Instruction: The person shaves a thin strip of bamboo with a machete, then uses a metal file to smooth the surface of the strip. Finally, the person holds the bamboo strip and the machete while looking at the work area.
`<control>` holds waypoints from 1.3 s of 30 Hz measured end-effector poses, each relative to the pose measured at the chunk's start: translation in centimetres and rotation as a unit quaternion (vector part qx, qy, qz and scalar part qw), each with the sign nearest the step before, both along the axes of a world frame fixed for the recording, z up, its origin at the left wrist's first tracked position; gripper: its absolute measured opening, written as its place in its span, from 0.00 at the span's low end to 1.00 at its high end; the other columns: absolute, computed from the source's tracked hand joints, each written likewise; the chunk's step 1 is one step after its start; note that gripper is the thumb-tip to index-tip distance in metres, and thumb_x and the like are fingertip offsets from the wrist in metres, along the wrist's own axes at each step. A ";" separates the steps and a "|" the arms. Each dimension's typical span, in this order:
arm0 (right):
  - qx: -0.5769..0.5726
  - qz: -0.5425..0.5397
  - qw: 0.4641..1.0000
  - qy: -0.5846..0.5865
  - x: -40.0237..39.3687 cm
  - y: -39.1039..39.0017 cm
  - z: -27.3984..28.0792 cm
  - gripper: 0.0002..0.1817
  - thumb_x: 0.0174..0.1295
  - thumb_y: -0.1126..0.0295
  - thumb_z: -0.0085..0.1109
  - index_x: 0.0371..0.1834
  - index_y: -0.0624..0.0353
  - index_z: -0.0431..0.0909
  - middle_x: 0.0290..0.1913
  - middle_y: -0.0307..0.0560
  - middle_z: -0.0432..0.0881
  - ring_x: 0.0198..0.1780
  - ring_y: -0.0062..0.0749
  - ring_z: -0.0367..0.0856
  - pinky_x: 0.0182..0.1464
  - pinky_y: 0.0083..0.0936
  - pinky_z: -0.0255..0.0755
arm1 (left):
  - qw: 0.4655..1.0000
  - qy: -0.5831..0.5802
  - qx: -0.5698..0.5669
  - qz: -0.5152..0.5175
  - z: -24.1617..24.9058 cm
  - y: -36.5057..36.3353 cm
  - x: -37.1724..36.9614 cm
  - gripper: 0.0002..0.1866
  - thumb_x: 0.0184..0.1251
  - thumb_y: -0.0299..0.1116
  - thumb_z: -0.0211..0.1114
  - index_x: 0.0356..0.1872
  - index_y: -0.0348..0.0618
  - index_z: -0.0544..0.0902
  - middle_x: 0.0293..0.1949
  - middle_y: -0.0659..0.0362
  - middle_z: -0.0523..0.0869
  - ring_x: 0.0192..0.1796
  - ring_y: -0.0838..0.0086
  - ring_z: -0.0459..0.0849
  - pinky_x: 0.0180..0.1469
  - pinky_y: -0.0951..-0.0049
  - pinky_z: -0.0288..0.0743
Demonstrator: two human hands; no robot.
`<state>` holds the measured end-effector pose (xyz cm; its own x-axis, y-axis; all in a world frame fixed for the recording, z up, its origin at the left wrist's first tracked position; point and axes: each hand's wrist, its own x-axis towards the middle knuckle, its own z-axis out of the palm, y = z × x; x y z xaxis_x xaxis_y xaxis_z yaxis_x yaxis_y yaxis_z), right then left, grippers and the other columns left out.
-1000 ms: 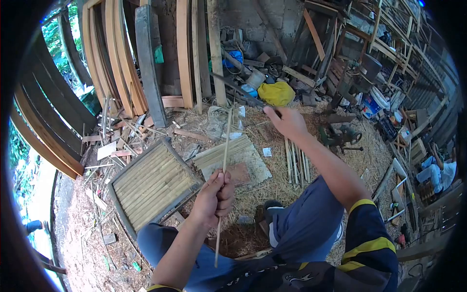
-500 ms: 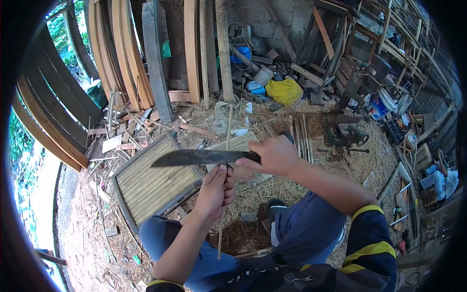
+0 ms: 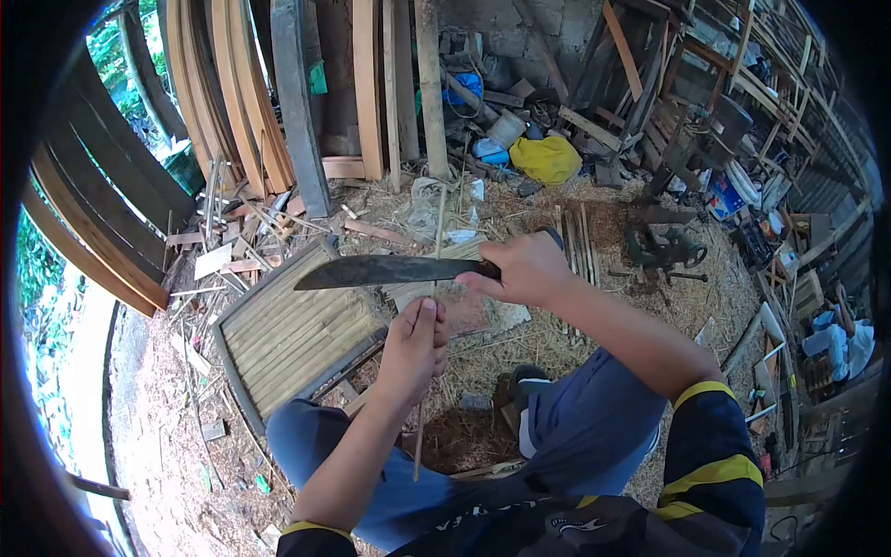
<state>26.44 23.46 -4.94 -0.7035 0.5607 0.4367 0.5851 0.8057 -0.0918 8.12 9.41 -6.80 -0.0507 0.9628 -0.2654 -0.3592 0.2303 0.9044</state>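
Note:
A thin bamboo strip runs upright through my left hand, which is closed around its middle with the thumb on top. My right hand grips the handle of a machete. Its long dark blade points left and crosses the strip a little beyond my left thumb. Below and to the left of the blade lies a framed panel of bamboo slats, leaning by my knee.
Several more strips lie on the shaving-covered ground past my right hand. A rusty green machine part sits at the right. Planks stand against the back wall, near a yellow sack and wood scraps.
The machete has moved away from my left hand, farther up along the strip, widening the gap between blade and thumb. My left hand keeps its hold on the strip.

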 end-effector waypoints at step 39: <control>-0.510 -0.205 0.777 0.305 1.7 6.1 1.0 0.38 0.69 0.26 0.47 0.20 0.52 0.69 0.14 0.32 0.66 0.12 0.20 0.63 0.16 0.24 0.59 | 0.982 -0.159 0.064 -0.080 0.9 -1.4 -2.8 0.13 0.87 0.47 0.46 0.44 0.52 0.71 0.23 0.69 0.61 0.18 0.86 0.53 0.17 0.81 0.46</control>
